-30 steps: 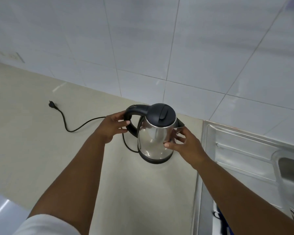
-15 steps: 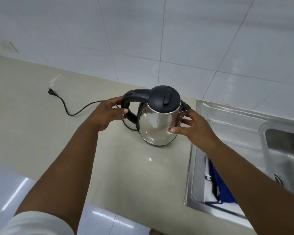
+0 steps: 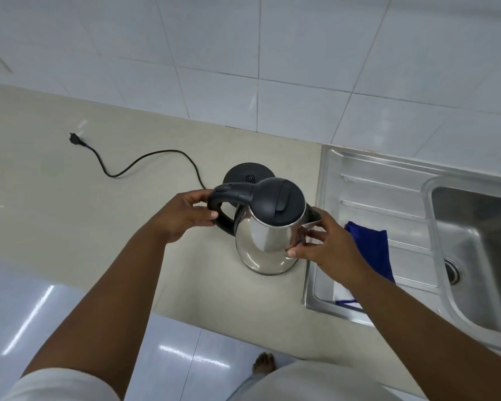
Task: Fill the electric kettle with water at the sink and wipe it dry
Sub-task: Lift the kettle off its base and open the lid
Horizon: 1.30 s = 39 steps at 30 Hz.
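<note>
Electric kettle (image 3: 268, 227) lifted clear of its black power base (image 3: 248, 175), held above the counter (image 3: 70, 215) near its right edge, just beside the sink's (image 3: 475, 235) steel drainboard (image 3: 368, 195). Lid shut. Left hand (image 3: 182, 214) wrapped on the black handle (image 3: 224, 204), fingers (image 3: 195, 198) curled over the top, thumb underneath, closed firmly around it. Right hand (image 3: 327, 248) steadying the steel body below the spout (image 3: 313, 217), fingertips (image 3: 294, 251) spread lightly against the metal, more a brace than a grip. Unplugged cord (image 3: 145, 160) trailing from the base toward the counter's left edge. Blue cloth (image 3: 370, 247) lying on the drainboard, partly hidden behind the right wrist.

Probably light now, being empty by the look of how easily held; much heavier once filled, with weight pulling away from the handle. Polished steel rigid but slick, worse when wet, so best carried by the handle alone, the wall only nudged. Electrical contacts underneath best kept out of the water.
</note>
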Tool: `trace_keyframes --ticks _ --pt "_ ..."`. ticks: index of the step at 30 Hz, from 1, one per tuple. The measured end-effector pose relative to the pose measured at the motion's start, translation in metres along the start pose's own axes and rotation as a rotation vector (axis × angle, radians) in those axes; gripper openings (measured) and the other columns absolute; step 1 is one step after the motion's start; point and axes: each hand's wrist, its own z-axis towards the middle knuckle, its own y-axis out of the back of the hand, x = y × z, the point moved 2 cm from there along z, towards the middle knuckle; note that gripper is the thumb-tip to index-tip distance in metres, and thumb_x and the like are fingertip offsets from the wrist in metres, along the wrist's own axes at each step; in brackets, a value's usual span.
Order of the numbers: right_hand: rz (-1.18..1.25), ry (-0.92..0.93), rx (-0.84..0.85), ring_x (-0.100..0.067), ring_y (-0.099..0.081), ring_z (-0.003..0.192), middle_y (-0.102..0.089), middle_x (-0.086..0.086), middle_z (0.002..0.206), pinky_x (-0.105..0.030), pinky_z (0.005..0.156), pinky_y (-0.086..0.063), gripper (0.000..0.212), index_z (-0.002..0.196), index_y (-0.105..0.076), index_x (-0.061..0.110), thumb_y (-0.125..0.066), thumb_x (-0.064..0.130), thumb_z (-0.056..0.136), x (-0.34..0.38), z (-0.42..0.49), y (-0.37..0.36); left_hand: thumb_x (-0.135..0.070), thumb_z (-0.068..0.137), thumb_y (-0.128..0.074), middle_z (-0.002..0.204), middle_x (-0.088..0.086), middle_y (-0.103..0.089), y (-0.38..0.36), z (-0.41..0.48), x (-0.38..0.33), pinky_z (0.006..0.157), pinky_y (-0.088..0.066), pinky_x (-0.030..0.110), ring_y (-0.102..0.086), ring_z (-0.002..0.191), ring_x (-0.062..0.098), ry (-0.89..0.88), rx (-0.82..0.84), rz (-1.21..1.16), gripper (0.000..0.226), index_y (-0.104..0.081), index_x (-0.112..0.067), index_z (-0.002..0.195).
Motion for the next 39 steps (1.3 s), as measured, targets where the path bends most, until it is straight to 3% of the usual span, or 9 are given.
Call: trace_keyframes --ticks 4,15,21,26,28,30,34,37,39 --pt "-0.02 0.005 0.007 0.002 -0.062 0.101 -0.064 0.02 0.112 -0.004 0.065 -0.051 0.075 0.11 -0.05 0.051 -0.091 0.006 0.066 -0.004 -0.006 -0.003 -0.003 0.075 -0.072 0.101 0.009 -0.068 -0.002 -0.004 0.008 0.097 -0.053 0.045 -0.065 0.1 0.026 0.014 0.013 -0.008 0.054 -0.064 -0.012 0.128" --pt "-0.055 0.002 0.002 0.003 -0.062 0.099 -0.062 0.022 0.112 -0.006 0.065 -0.052 0.076 0.112 -0.047 0.052 -0.091 0.01 0.067 -0.007 -0.007 -0.002 0.007 0.083 -0.069 0.107 0.013 -0.068 -0.001 -0.005 0.009 0.097 -0.054 0.042 -0.065 0.104 0.028 0.033 -0.009 0.02 0.049 -0.066 -0.014 0.126" --pt "-0.113 0.022 0.009 -0.005 -0.06 0.108 -0.059 0.03 0.112 -0.011 0.078 -0.052 0.078 0.117 -0.042 0.054 -0.091 0.019 0.069 -0.007 -0.006 -0.003 -0.011 0.077 -0.066 0.119 -0.001 -0.072 0.005 -0.016 -0.011 0.099 -0.047 0.03 -0.065 0.117 0.019 -0.016 0.029 0.172 0.049 -0.067 -0.029 0.123" --pt "-0.148 0.058 -0.004 -0.007 -0.057 0.119 -0.06 0.026 0.121 -0.021 0.089 -0.051 0.079 0.12 -0.043 0.058 -0.092 0.024 0.068 -0.01 -0.006 -0.003 -0.031 0.082 -0.058 0.123 -0.005 -0.07 -0.008 -0.019 -0.063 0.111 -0.04 0.04 -0.061 0.121 0.011 -0.162 -0.208 0.14 0.044 -0.064 -0.028 0.125" --pt "-0.123 0.057 -0.011 -0.002 -0.059 0.115 -0.061 0.026 0.12 -0.023 0.092 -0.052 0.082 0.125 -0.044 0.054 -0.092 0.019 0.068 -0.009 -0.006 -0.004 -0.046 0.08 -0.062 0.122 -0.008 -0.07 -0.037 -0.021 -0.086 0.11 -0.042 0.034 -0.061 0.119 0.006 -0.249 -0.24 0.227 0.047 -0.064 -0.028 0.124" --pt "-0.095 0.065 -0.011 0.009 -0.06 0.107 -0.062 0.029 0.116 -0.015 0.086 -0.054 0.079 0.12 -0.046 0.055 -0.09 0.014 0.069 -0.007 -0.006 -0.006 -0.057 0.076 -0.062 0.121 -0.011 -0.068 -0.072 -0.025 -0.104 0.105 -0.045 0.029 -0.062 0.115 0.002 -0.324 -0.211 0.409 0.057 -0.064 -0.029 0.125" --pt "-0.074 0.076 0.0 0.024 -0.058 0.098 -0.064 0.04 0.103 -0.004 0.07 -0.051 0.075 0.114 -0.049 0.056 -0.089 0.01 0.07 -0.005 -0.008 -0.005 -0.076 0.076 -0.048 0.126 -0.013 -0.062 -0.126 -0.023 -0.109 0.098 -0.048 0.037 -0.057 0.118 0.009 -0.376 -0.146 0.933 0.071 -0.055 -0.035 0.133" --pt "-0.058 0.077 -0.002 0.022 -0.059 0.099 -0.065 0.034 0.107 -0.006 0.07 -0.052 0.073 0.114 -0.05 0.054 -0.088 0.01 0.071 -0.007 -0.009 -0.006 -0.069 0.084 -0.046 0.133 -0.009 -0.06 -0.143 -0.018 -0.097 0.092 -0.05 0.038 -0.057 0.12 0.014 -0.39 -0.188 1.166 0.065 -0.053 -0.031 0.136" --pt "-0.049 0.079 -0.008 0.021 -0.06 0.098 -0.064 0.027 0.11 -0.006 0.07 -0.052 0.073 0.114 -0.05 0.054 -0.088 0.009 0.071 -0.008 -0.009 -0.006 -0.055 0.09 -0.049 0.131 -0.005 -0.063 -0.148 -0.016 -0.089 0.086 -0.048 0.035 -0.062 0.113 0.019 -0.455 -0.273 1.191 0.055 -0.057 -0.024 0.134"
